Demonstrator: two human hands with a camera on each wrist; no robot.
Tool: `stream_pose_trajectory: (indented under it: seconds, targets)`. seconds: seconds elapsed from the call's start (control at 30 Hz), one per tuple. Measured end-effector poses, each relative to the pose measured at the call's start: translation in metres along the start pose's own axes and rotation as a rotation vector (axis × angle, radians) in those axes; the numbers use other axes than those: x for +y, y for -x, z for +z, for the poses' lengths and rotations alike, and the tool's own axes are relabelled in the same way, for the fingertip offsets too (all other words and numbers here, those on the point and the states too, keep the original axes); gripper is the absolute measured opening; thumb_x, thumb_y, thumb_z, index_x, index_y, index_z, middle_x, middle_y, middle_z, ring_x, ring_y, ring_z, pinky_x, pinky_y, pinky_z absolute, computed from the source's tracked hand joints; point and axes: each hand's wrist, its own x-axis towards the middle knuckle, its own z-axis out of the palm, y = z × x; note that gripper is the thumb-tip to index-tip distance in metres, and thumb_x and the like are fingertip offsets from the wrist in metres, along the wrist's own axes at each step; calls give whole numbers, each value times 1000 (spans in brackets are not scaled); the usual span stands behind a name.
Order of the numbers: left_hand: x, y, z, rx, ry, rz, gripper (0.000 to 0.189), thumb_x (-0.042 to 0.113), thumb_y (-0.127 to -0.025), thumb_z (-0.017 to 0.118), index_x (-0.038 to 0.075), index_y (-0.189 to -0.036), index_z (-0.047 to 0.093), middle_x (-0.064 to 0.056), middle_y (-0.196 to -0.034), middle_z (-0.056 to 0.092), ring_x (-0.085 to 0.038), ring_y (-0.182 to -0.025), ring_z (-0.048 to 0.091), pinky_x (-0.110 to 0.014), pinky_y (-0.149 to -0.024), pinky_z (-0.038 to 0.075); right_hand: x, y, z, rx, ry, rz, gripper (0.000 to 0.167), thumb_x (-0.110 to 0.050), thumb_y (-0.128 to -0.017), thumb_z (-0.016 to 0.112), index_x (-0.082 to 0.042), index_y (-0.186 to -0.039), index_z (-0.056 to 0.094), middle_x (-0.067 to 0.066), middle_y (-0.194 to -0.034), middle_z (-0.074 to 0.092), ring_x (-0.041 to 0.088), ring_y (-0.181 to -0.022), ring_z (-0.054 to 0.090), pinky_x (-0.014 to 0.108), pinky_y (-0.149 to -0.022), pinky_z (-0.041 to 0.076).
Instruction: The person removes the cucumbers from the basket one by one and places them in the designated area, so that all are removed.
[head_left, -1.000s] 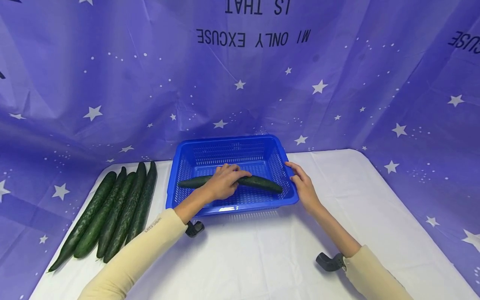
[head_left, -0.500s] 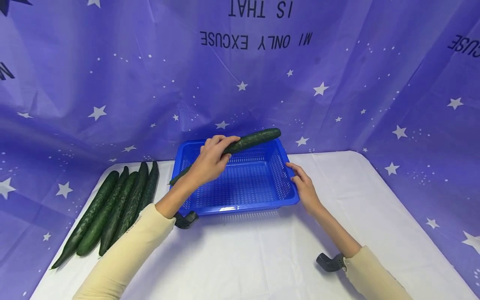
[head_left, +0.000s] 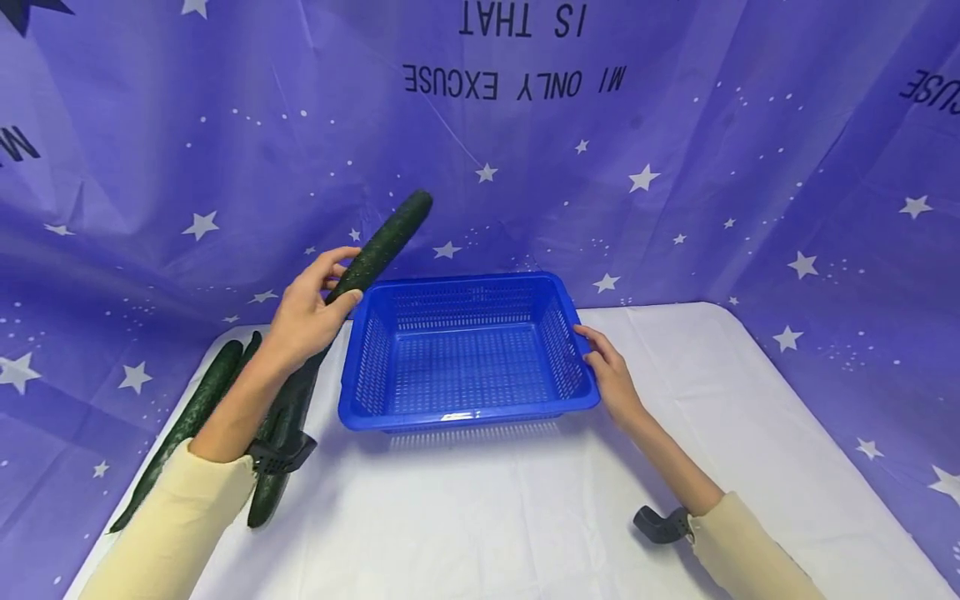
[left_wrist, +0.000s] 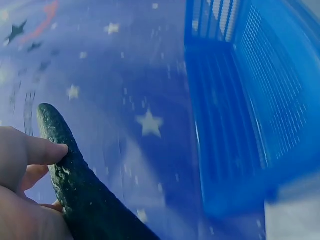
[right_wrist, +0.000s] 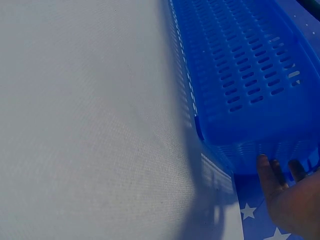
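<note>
In the head view my left hand grips a long dark green cucumber round its middle, thumb on the near side. The cucumber slants, its blunt far end raised to the upper right, and its lower part passes behind the hand. In the left wrist view the fingers close on the bumpy cucumber, left of the basket. My right hand holds the right end of a blue perforated plastic basket, its fingertips at the rim. The right wrist view shows that hand against the basket's end wall.
Several more cucumbers lie side by side on the white-covered table at the left, partly hidden under my left forearm. A purple star-printed curtain hangs behind and beside the table.
My left hand has lifted the cucumber out of the basket and carried it left, over the row of cucumbers, tilting it steeper. My right hand stays at the basket's right end.
</note>
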Motion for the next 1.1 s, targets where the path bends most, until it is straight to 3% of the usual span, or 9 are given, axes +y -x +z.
stream_pose_trajectory:
  seconds: [0.4, 0.5, 0.6, 0.7, 0.77, 0.83, 0.9, 1.0, 1.1]
  targets:
    - [-66, 47, -61, 13, 38, -315, 60, 17, -106, 51, 11, -159, 23, -37, -151, 26, -53, -134, 28, -66, -99, 30, -2, -2, 0, -12, -11, 9, 50, -5, -102, 34, -9, -152, 41, 20, -146, 42, 32, -119, 45, 27, -92, 43]
    - [-87, 61, -77, 7, 32, -373, 61, 20, -106, 50, 13, -160, 23, -39, -148, 26, -53, -131, 31, -59, -94, 38, -2, -2, 0, -15, -18, 11, 50, -4, -102, 34, -9, -152, 41, 20, -146, 42, 32, -119, 45, 27, -92, 43]
    - [-111, 75, -95, -9, 79, -430, 59, 21, -106, 51, 20, -159, 26, -37, -142, 32, -37, -113, 56, -46, -82, 51, -1, -2, 0, -12, -15, 12, 50, -5, -102, 34, -9, -152, 41, 20, -146, 42, 32, -120, 45, 24, -90, 43]
    - [-133, 88, -111, -29, 81, -485, 59, 23, -105, 53, 26, -159, 27, -41, -143, 28, -13, -93, 58, -31, -65, 55, -1, -2, 0, -12, -13, 12, 50, -5, -103, 34, -9, -152, 41, 20, -146, 42, 32, -120, 45, 24, -90, 43]
    - [-146, 97, -120, -40, 76, -516, 60, 25, -105, 53, 30, -159, 26, -44, -146, 22, -22, -101, 58, -26, -65, 53, -1, -2, 0, -12, -13, 12, 50, -5, -103, 34, -9, -152, 41, 20, -146, 42, 32, -120, 45, 24, -90, 43]
    - [-157, 106, -127, -52, 48, -540, 63, 29, -106, 51, 31, -161, 21, -46, -150, 10, -41, -119, 48, -35, -81, 52, -1, -1, -1, -12, -10, 12, 50, -5, -103, 34, -9, -152, 41, 20, -146, 42, 32, -120, 45, 24, -90, 43]
    - [-167, 113, -133, -61, 52, -566, 63, 30, -106, 50, 34, -161, 18, -46, -151, 6, -59, -133, 23, -52, -97, 43, -1, -1, 0, -11, -9, 11, 50, -4, -102, 34, -9, -152, 41, 20, -146, 42, 32, -120, 45, 24, -90, 43]
    - [-181, 123, -140, -66, 60, -596, 65, 30, -106, 49, 37, -161, 15, -46, -151, 1, -64, -136, 5, -75, -101, 18, -1, 0, 0, -12, -13, 10, 50, -4, -102, 34, -8, -152, 40, 20, -147, 41, 32, -120, 45, 24, -90, 43]
    - [-193, 129, -144, -60, 54, -612, 65, 28, -106, 49, 36, -161, 15, -47, -150, 2, -65, -135, 5, -76, -101, 16, -1, 0, 0, -14, -19, 9, 50, -4, -102, 34, -8, -152, 40, 19, -149, 41, 32, -121, 45, 23, -91, 43]
